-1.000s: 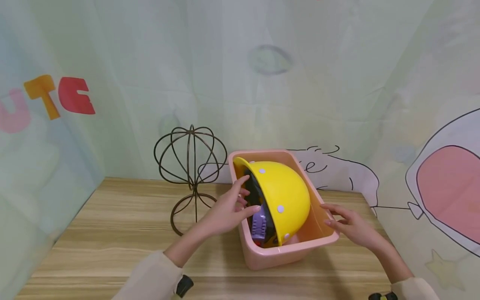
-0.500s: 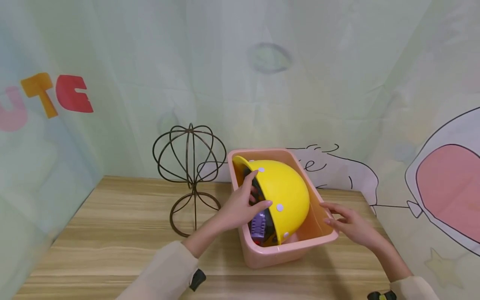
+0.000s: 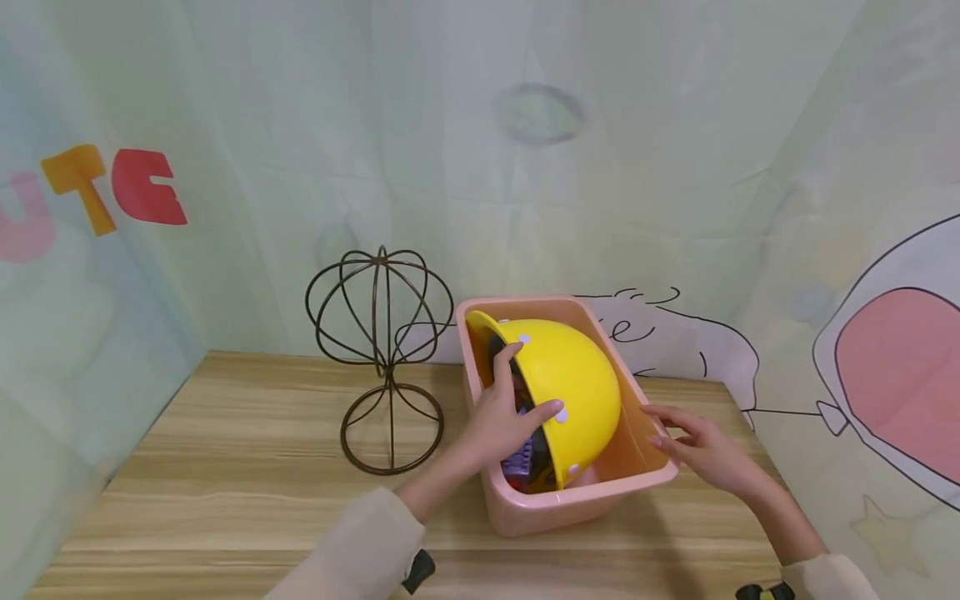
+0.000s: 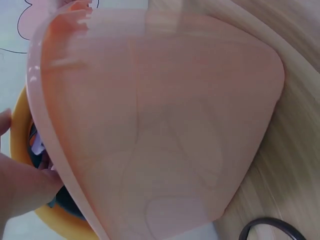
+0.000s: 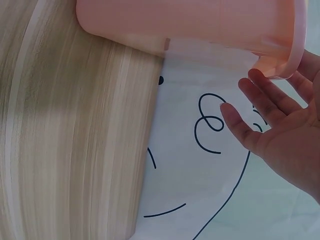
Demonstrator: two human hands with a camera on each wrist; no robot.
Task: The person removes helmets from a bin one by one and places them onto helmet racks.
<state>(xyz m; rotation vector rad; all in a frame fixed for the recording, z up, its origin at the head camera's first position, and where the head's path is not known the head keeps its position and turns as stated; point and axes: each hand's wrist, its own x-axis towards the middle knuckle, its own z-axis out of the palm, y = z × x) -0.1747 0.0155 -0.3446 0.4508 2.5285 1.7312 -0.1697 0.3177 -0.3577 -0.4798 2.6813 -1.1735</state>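
A yellow helmet point(image 3: 573, 379) lies on its side in the pink plastic bin point(image 3: 592, 493), its opening facing left. Black lining and a purple piece point(image 3: 517, 462) show inside the opening. My left hand point(image 3: 506, 425) pinches the helmet's rim. The thumb lies on the outer shell and other fingers reach into the opening, partly hidden. In the left wrist view, the bin's wall point(image 4: 165, 115) covers much of the helmet point(image 4: 20, 125). My right hand point(image 3: 708, 454) holds the bin's right rim, some fingers outside below it point(image 5: 285, 115).
Left of the bin stands a dark wire stand point(image 3: 386, 367) with a round cage top and ring base. Both stand on a wood-grain table point(image 3: 247, 467). A printed curtain point(image 3: 465, 183) hangs behind and at the sides.
My left hand has moved right, from the bin's left side onto the helmet's rim, its thumb now over the shell. The helmet, bin and right hand stay in place.
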